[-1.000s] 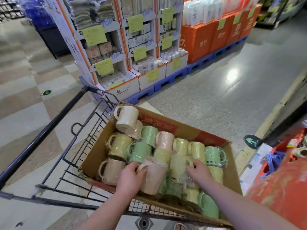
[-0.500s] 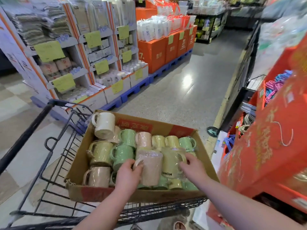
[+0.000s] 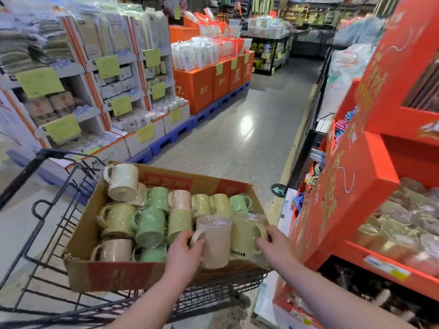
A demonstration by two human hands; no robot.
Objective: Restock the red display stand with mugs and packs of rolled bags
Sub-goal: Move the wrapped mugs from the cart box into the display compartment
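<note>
Left hand (image 3: 184, 251) is curled round the handle side of a pale pink mug (image 3: 217, 241). Right hand (image 3: 276, 243) grips the far side of a yellow mug (image 3: 242, 235) touching it. Both mugs stand upright at the near right corner of the cardboard box (image 3: 78, 248), raised above the others.

Black letters low on the yellow mug read "ncise", with the start of the word hidden behind the pink mug. A red panel on the box's far wall carries printed characters too blurred to read.

Each mug is wrapped in clear, crinkled plastic film. The rest of the mugs (image 3: 149, 224) in the box are pastel green, yellow and pink, mostly lying on their sides in rows. A cream mug (image 3: 123, 180) sits on top at the box's far left corner.

The box rests in a black wire trolley (image 3: 40, 210). Just right of the box stands the red display stand (image 3: 344, 210), with gold characters down its side that I cannot read. Its shelf holds more film-wrapped mugs (image 3: 403, 224).

Beyond the box to the left, white shelving (image 3: 95, 67) bears "TOP" in blue on its shelf edges, and its yellow-green tags (image 3: 39, 81) are too blurred to read. Further beyond the box, orange cartons (image 3: 197, 90) show a white "7." on one corner.
</note>
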